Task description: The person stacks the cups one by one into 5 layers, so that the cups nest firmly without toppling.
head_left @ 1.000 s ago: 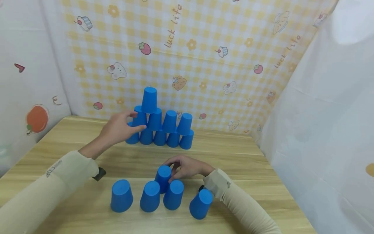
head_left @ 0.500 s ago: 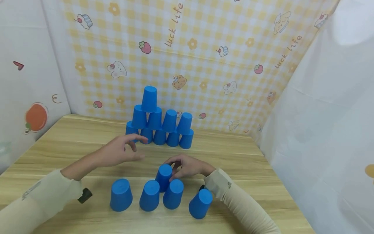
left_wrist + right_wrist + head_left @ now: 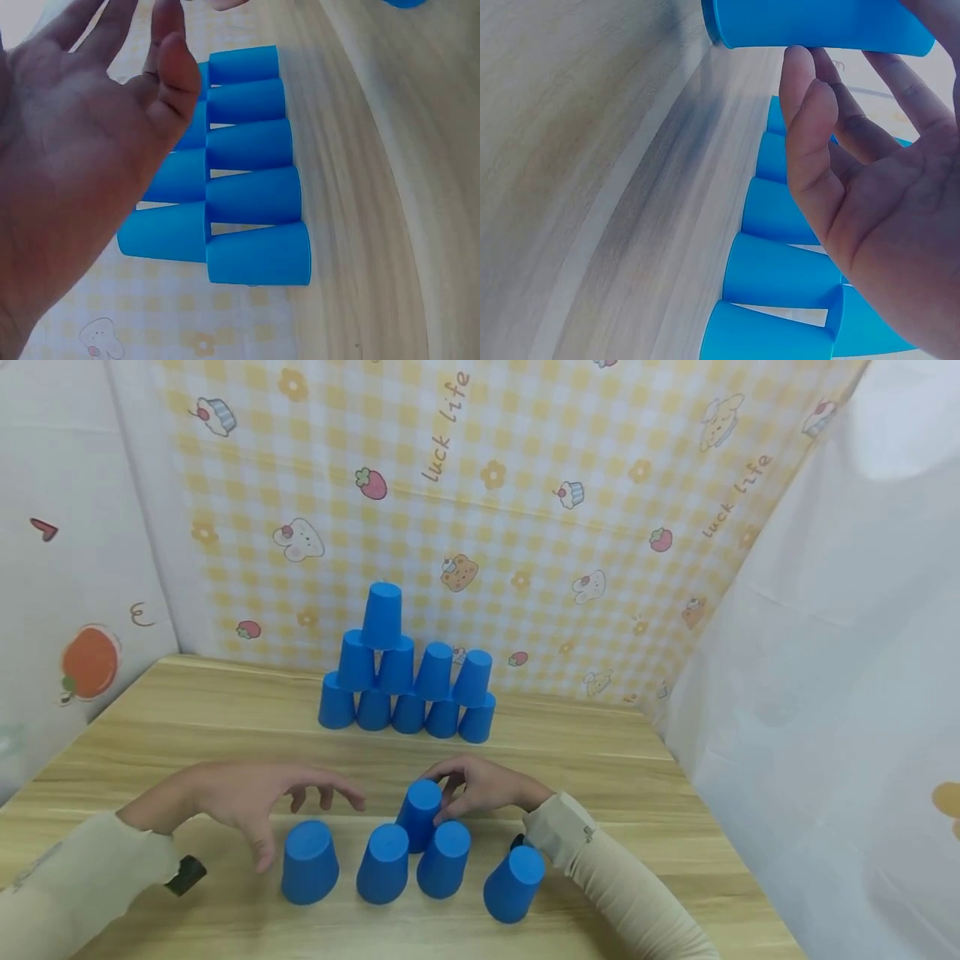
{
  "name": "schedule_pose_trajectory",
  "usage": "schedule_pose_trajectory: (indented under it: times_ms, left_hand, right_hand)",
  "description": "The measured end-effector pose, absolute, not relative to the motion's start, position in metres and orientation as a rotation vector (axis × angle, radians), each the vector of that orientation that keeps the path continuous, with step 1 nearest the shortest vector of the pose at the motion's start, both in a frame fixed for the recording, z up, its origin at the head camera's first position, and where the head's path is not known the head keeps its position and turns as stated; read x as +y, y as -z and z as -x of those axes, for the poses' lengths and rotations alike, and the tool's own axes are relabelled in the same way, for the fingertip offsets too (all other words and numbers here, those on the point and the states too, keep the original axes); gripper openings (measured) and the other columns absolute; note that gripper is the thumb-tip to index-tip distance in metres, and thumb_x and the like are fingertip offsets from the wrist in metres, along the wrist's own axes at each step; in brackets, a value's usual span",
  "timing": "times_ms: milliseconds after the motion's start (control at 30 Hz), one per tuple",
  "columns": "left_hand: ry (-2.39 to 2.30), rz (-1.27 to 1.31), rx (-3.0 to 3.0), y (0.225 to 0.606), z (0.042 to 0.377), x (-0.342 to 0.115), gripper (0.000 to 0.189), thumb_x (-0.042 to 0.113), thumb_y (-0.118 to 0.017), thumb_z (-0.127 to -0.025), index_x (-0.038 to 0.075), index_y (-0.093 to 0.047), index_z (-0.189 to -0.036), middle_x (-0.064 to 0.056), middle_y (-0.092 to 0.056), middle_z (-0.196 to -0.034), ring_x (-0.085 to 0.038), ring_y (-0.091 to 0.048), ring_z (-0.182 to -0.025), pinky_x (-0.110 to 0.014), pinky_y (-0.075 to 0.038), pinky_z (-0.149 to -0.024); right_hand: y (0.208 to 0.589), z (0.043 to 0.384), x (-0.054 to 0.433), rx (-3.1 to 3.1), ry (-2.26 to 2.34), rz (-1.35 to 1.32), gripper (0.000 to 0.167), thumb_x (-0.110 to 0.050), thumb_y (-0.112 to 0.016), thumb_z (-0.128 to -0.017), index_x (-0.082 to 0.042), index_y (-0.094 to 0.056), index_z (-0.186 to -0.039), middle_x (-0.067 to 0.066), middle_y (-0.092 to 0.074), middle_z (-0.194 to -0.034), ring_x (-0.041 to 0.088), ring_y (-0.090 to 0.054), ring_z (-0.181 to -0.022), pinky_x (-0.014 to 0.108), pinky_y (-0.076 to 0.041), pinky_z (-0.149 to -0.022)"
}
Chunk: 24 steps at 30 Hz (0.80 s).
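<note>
My left hand (image 3: 247, 797) is spread with thumb and fingers apart behind and left of the leftmost upside-down blue cup (image 3: 310, 864), holding nothing. My right hand (image 3: 480, 787) holds another blue cup (image 3: 418, 818) from its right side, thumb in front and fingers reaching behind. In the right wrist view, fingertips (image 3: 799, 67) meet that cup's side. Two blue cups stand in front of it, a left one (image 3: 384, 864) and a right one (image 3: 444, 860). One more cup (image 3: 514, 885) stands by the right forearm.
At the back of the wooden table (image 3: 592, 777) rises a stack of upside-down blue cups (image 3: 408, 713): a bottom row, a shorter second row and a single top cup (image 3: 382, 615) at the left. A checked cloth (image 3: 540, 543) hangs behind it.
My left hand has moved from beside the stack down and toward me, to the leftmost front cup, its fingers spreading. My right hand has stayed at its cup.
</note>
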<state>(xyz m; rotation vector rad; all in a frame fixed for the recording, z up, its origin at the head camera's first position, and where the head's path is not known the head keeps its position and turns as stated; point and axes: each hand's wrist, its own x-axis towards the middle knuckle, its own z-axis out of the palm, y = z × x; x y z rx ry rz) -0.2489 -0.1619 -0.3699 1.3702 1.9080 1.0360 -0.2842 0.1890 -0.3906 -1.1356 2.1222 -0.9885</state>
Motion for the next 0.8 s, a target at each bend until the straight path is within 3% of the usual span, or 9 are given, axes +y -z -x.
schedule_pose_trajectory:
  times_ms: [167,267,467,700,800]
  left_hand:
    - [-0.940,-1.336,1.935,0.374,0.246,-0.163,0.076,0.033,-0.086,-0.075,0.025,-0.051,-0.141,0.004,-0.056,-0.136,-0.020,-0.050,-0.115,-0.035,-0.047,-0.083]
    - [-0.910,-1.289,1.987,0.376,0.245,-0.161,0.065,0.027,-0.087,-0.074,0.026,-0.058,-0.132,0.007,-0.060,-0.126,-0.015,-0.051,-0.111,-0.033,-0.048,-0.079]
    - [-0.849,-1.189,2.080,0.381,0.245,-0.158,0.054,0.028,-0.085,-0.075,0.032,-0.062,-0.123,0.011,-0.060,-0.123,-0.016,-0.051,-0.110,-0.035,-0.047,-0.081]
    - [-0.855,-1.116,2.270,0.387,0.246,-0.148,0.054,0.035,-0.085,-0.078,0.024,-0.062,-0.125,0.014,-0.061,-0.115,-0.017,-0.053,-0.107,-0.049,-0.046,-0.090]
    - [-0.873,-1.126,2.330,0.389,0.248,-0.143,0.054,0.038,-0.084,-0.078,0.022,-0.062,-0.125,0.014,-0.061,-0.114,-0.017,-0.054,-0.105,-0.048,-0.047,-0.090]
  right_hand:
    - [0.389,0.284,0.190,2.112,1.008,1.147,0.045,-0.008,-0.077,-0.087,-0.009,-0.063,-0.129,-0.003,-0.065,-0.122,0.014,-0.064,-0.104,0.039,-0.056,-0.088]
    - [0.389,0.284,0.189,2.104,1.025,1.161,0.045,-0.006,-0.076,-0.086,-0.007,-0.063,-0.130,-0.001,-0.065,-0.123,0.013,-0.065,-0.103,0.039,-0.056,-0.087]
    - [0.388,0.283,0.191,2.133,1.045,1.137,0.046,-0.007,-0.076,-0.087,-0.009,-0.062,-0.130,-0.002,-0.066,-0.121,0.014,-0.066,-0.101,0.039,-0.055,-0.088]
    - [0.385,0.284,0.197,2.220,1.115,1.093,0.044,-0.009,-0.075,-0.087,-0.008,-0.062,-0.129,0.002,-0.068,-0.120,0.020,-0.067,-0.104,0.040,-0.055,-0.090]
    - [0.385,0.286,0.199,2.263,1.152,1.072,0.043,-0.010,-0.075,-0.088,-0.009,-0.063,-0.128,0.003,-0.068,-0.121,0.022,-0.065,-0.109,0.041,-0.053,-0.093]
